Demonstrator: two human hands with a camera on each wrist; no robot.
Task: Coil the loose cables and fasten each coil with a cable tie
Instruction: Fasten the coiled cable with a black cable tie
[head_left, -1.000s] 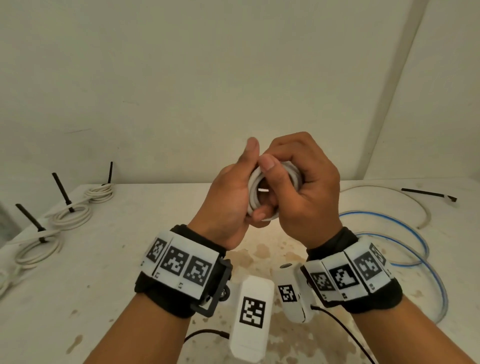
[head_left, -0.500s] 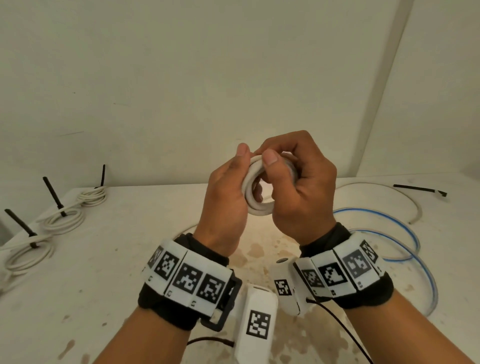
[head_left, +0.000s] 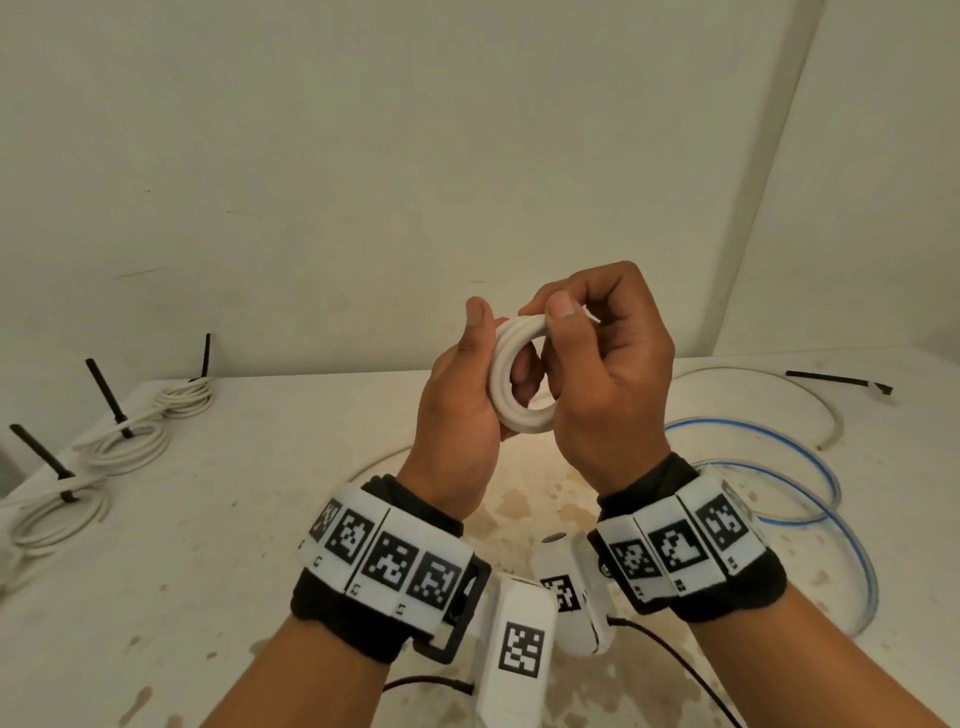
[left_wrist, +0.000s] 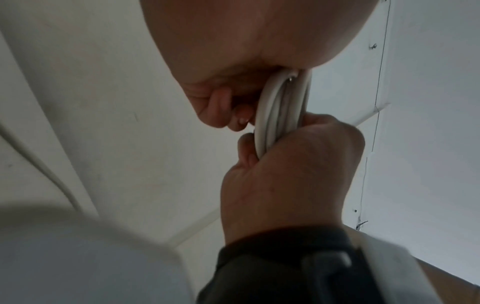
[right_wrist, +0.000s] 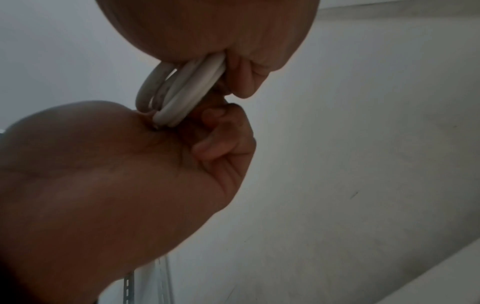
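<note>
1. Since a second ago, both hands have lifted the white cable coil (head_left: 514, 382) higher and turned its opening more toward the head camera.
2. It is a small ring of several tight loops.
3. The left hand (head_left: 457, 410) and right hand (head_left: 605, 374) both grip it, above the table (head_left: 249, 519).
4. Three tied coils (head_left: 124, 441) lie far left.

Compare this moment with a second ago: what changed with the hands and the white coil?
Both hands turned the white coil: its opening was mostly covered a second ago and now faces the head camera. The left hand and right hand kept their grip throughout. The tied coils, blue cable and loose tie lie as before.
</note>
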